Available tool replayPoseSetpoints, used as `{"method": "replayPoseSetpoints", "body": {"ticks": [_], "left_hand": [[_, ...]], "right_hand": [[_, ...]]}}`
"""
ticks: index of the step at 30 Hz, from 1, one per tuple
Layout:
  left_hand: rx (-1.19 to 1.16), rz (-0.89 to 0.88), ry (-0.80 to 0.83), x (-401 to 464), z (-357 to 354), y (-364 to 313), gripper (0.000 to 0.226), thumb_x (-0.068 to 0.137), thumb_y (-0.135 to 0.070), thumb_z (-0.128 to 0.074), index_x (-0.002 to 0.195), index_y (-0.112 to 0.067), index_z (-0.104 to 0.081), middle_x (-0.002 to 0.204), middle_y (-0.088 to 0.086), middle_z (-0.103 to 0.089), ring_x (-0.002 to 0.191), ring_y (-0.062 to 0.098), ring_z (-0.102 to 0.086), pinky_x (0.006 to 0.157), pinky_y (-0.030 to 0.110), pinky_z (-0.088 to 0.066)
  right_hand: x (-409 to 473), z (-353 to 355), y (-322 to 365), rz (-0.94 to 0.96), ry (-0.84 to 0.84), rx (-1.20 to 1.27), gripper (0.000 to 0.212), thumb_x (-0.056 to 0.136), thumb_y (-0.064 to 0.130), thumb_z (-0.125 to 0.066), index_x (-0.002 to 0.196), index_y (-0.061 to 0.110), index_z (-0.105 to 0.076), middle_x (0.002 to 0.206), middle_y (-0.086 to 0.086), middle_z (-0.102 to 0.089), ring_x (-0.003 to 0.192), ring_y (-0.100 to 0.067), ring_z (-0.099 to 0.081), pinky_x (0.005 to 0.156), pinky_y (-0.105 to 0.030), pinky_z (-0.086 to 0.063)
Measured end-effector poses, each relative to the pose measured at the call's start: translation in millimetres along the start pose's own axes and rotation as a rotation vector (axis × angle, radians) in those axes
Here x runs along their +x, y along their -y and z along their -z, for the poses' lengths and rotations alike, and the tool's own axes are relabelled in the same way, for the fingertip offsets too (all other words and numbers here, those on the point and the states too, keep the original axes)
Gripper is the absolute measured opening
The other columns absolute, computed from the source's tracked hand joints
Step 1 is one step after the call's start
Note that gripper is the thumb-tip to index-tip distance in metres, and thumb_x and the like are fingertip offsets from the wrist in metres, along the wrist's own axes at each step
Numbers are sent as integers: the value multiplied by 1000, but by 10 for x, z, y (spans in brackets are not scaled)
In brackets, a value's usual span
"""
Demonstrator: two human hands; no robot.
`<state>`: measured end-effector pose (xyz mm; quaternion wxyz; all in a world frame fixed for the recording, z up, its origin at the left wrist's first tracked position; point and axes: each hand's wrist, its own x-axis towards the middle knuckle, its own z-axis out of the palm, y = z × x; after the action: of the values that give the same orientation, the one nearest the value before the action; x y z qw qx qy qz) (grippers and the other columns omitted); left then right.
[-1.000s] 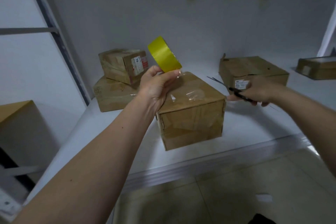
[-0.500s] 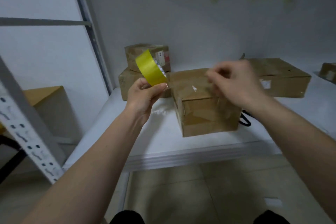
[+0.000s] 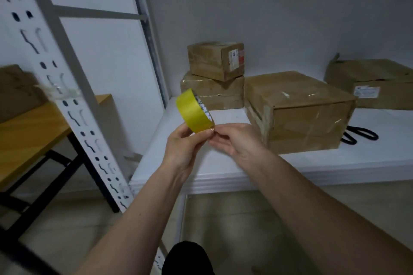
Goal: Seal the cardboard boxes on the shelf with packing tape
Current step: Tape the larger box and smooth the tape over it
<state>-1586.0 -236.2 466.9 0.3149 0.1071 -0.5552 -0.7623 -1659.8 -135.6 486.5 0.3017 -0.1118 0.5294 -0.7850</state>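
Observation:
My left hand grips a yellow roll of packing tape from below, over the front left corner of the white shelf. My right hand pinches the roll's lower edge with thumb and fingertips. Just to the right stands a large cardboard box with clear tape across its top and sides. Two stacked boxes, a small one on a flat one, sit behind the roll. A flat box lies at the far right.
Black-handled scissors lie on the shelf behind the large box's right corner. A white perforated shelf upright slants across the left. A wooden table on black legs stands at the far left. The wall is close behind the boxes.
My right hand put the scissors down, touched the large box's top, then came left to the tape roll. The roll dropped lower and nearer; my view swung left.

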Motion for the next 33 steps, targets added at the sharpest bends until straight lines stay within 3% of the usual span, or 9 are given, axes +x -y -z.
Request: {"method": "replayPoseSetpoints", "body": {"ticks": [5,11,16,19,22,25,28,31,33], "left_hand": [[-34,55,-44,46,128,93,22,78,17,-63,94,1,-68,81,11,-73,74,19,-71,71,25,-58],[-8,57,-24,89,261,177,22,76,14,-68,94,1,-70,91,17,-72,87,29,-68,90,39,-57],[17,75,32,117,307,180,21,65,-4,-84,83,-9,-75,88,14,-72,86,28,-68,93,42,-54],[-75,125,44,142,328,162,24,68,-8,-75,91,-5,-70,88,13,-72,84,25,-69,91,38,-56],[-66,188,45,156,354,133,18,81,-4,-69,98,-7,-67,91,10,-73,87,23,-71,91,36,-57],[10,179,70,175,335,124,12,87,0,-65,94,-10,-66,81,3,-71,77,17,-70,80,29,-56],[124,140,89,215,309,125,17,83,-6,-73,96,-18,-70,89,0,-72,88,17,-68,90,30,-48],[191,109,76,245,326,137,16,83,-8,-74,96,-17,-71,91,3,-71,87,17,-65,80,23,-51],[175,110,80,258,350,153,15,83,-7,-74,97,-14,-73,97,8,-72,92,23,-66,89,35,-54]], "right_hand": [[23,-31,-190,-21,37,103,2,86,-3,-63,87,-4,-62,83,-18,-67,76,-22,-66,77,-29,-58],[100,-76,-307,-65,24,167,3,88,-7,-59,90,-4,-60,86,-19,-66,79,-23,-66,79,-30,-56],[170,-137,-402,44,-102,-23,16,87,-9,-58,102,-14,-61,90,-22,-62,83,-25,-63,86,-34,-55],[172,-162,-428,111,-124,-110,2,86,-6,-61,86,-5,-63,81,-17,-62,76,-20,-61,80,-27,-55],[171,-152,-435,158,-126,-233,13,84,-5,-62,75,4,-63,70,-10,-62,66,-14,-59,68,-20,-53],[174,-128,-427,221,-164,-357,15,83,-5,-61,73,7,-62,63,-6,-60,58,-10,-54,58,-17,-49],[184,-128,-423,276,-202,-435,17,83,0,-64,70,10,-62,61,-5,-59,57,-11,-54,60,-21,-48],[182,-136,-399,205,-180,-397,17,86,0,-62,70,7,-61,62,-8,-59,53,-13,-55,62,-24,-51],[166,-131,-356,110,-112,-349,15,85,-4,-60,72,1,-60,63,-12,-57,53,-16,-55,64,-28,-53]]}}
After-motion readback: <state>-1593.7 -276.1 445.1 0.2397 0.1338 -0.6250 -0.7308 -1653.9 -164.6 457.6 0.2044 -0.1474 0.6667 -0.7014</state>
